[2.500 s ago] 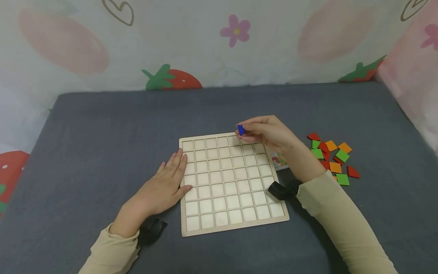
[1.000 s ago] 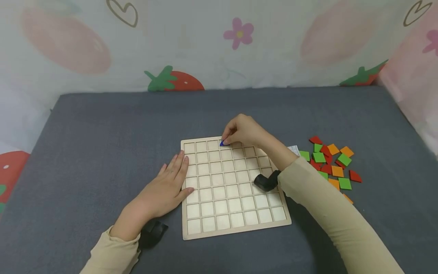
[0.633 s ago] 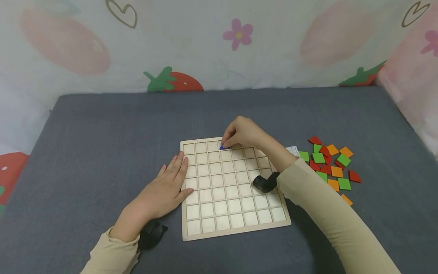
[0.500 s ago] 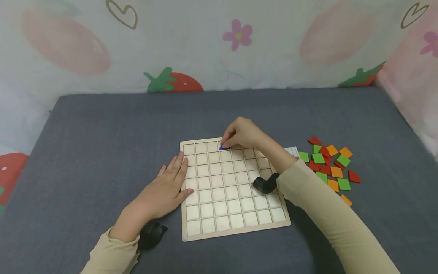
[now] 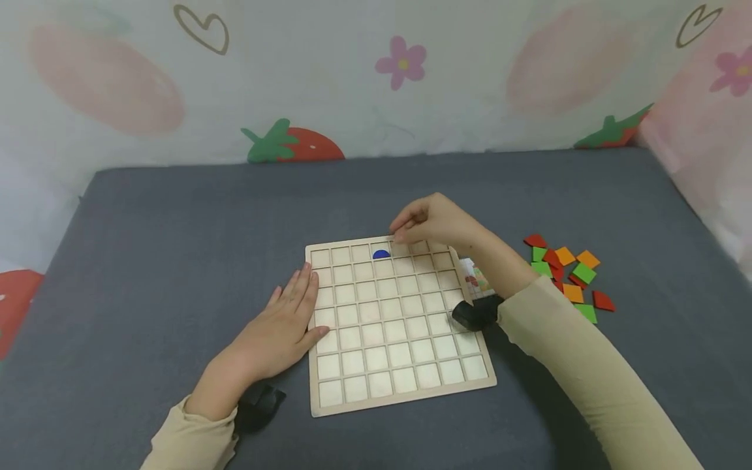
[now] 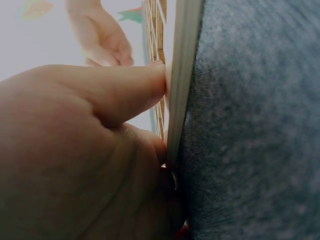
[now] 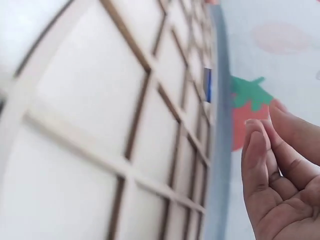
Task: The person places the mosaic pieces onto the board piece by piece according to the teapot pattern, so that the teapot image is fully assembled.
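Strawberry-print cloth (image 5: pixel 376 104) backs the room; grey cloth-covered table (image 5: pixel 176 215), matte, probably grippy. Wooden grid board (image 5: pixel 405 396) mid-table, likely light, stiff; hold by the frame. Left hand (image 5: pixel 282 329) rests on its left edge, fingers straight, side by side, thumb apart. Right hand (image 5: pixel 443 222) at far edge, fingers loosely bent, pinching nothing. Loose tiles (image 5: pixel 573 293) right. Blue piece (image 5: pixel 381 254) in far-row cell: likely light, hard, slippery; pinch its rim.
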A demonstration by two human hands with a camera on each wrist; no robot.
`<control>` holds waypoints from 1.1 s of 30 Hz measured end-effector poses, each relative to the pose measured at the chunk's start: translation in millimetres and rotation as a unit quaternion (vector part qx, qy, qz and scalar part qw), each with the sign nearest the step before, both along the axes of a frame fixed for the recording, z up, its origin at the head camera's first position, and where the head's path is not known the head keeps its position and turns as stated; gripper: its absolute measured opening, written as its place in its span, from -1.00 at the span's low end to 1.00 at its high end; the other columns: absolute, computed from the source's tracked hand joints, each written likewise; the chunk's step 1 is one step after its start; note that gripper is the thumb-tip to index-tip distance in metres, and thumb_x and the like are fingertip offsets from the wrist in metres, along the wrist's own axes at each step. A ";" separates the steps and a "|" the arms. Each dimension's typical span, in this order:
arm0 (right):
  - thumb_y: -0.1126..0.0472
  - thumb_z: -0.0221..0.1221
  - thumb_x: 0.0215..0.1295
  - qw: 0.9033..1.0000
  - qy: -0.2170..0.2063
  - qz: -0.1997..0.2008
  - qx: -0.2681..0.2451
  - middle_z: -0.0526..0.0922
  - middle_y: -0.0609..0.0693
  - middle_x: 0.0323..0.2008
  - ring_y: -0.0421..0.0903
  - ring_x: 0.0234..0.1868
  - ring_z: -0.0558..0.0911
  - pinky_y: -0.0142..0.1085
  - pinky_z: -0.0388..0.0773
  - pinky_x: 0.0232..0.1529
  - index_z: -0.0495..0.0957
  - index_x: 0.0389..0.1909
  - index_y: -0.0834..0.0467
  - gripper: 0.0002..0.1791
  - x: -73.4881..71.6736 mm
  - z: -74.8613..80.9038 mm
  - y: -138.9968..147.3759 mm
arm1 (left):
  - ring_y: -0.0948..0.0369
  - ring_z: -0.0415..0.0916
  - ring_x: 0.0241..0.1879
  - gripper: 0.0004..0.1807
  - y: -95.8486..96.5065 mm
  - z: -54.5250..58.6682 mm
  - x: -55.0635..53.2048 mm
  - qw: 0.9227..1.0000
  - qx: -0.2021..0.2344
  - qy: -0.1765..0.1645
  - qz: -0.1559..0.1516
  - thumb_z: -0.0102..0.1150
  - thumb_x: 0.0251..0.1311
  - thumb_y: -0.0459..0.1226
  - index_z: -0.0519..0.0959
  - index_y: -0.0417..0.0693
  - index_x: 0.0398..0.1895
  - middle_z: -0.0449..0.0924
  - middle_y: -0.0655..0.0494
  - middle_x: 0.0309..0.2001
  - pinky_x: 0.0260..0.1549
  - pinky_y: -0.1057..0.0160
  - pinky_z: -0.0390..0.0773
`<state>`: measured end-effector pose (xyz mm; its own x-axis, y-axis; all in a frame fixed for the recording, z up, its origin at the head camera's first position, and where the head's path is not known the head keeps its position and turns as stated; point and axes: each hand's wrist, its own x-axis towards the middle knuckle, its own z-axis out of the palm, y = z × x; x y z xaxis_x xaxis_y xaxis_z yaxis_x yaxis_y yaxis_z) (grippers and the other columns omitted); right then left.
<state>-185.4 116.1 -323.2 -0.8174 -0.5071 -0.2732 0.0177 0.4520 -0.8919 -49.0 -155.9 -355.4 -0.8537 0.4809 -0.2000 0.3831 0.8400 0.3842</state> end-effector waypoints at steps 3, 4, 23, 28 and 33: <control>0.31 0.27 0.19 1.000 -0.005 -0.014 -0.021 0.66 0.09 -0.22 -0.01 -0.13 0.58 -0.14 0.49 -0.01 0.56 -0.05 0.39 -0.66 4.6 6.7 15.2 | -0.11 -0.33 0.44 -0.18 -0.5 -0.1 -0.2 1.000 0.002 0.001 0.000 -0.10 0.41 -0.07 -0.22 -0.37 0.45 -0.38 -0.23 0.47 0.31 -0.19 -0.10; 0.30 0.27 0.19 1.000 -0.004 -0.020 -0.024 0.66 0.08 -0.22 -0.01 -0.12 0.58 -0.13 0.48 0.01 0.55 -0.04 0.40 -0.65 6.4 8.1 20.6 | -0.11 -0.32 0.44 -0.18 -0.7 -0.1 -0.2 1.000 0.002 0.001 0.000 -0.10 0.40 -0.07 -0.22 -0.37 0.45 -0.38 -0.23 0.47 0.31 -0.18 -0.09; 0.16 0.27 0.22 0.990 0.057 -0.129 0.005 0.66 -0.01 -0.20 -0.08 -0.16 0.58 -0.27 0.51 -0.07 0.59 -0.04 0.29 -0.64 46.7 16.8 119.3 | -0.10 -0.37 0.44 -0.18 -4.6 1.5 -3.5 1.000 0.016 -0.023 -0.015 -0.10 0.41 -0.08 -0.25 -0.37 0.45 -0.44 -0.22 0.47 0.31 -0.19 -0.13; 0.12 0.24 0.25 0.989 0.064 -0.129 0.037 0.66 -0.14 -0.21 -0.13 -0.18 0.56 -0.33 0.52 -0.20 0.59 -0.01 0.22 -0.65 50.2 17.3 141.8 | -0.09 -0.40 0.44 -0.17 -5.1 2.8 -3.0 0.999 0.009 -0.031 -0.013 -0.10 0.41 -0.08 -0.27 -0.35 0.45 -0.46 -0.21 0.47 0.32 -0.17 -0.15; 0.13 0.24 0.25 0.983 0.081 -0.143 0.077 0.68 -0.18 -0.29 -0.10 -0.30 0.58 -0.31 0.53 -0.33 0.59 -0.04 0.27 -0.65 50.7 13.7 164.1 | -0.10 -0.39 0.44 -0.17 -4.9 4.6 -3.1 0.999 0.010 -0.030 -0.016 -0.10 0.41 -0.09 -0.26 -0.37 0.45 -0.45 -0.23 0.47 0.31 -0.18 -0.14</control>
<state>-134.7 280.1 -309.6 -0.9596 -0.2130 -0.1841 0.0277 0.5794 -0.8146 -52.1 -160.8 -350.8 -0.8248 0.5122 -0.2393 0.3858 0.8193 0.4241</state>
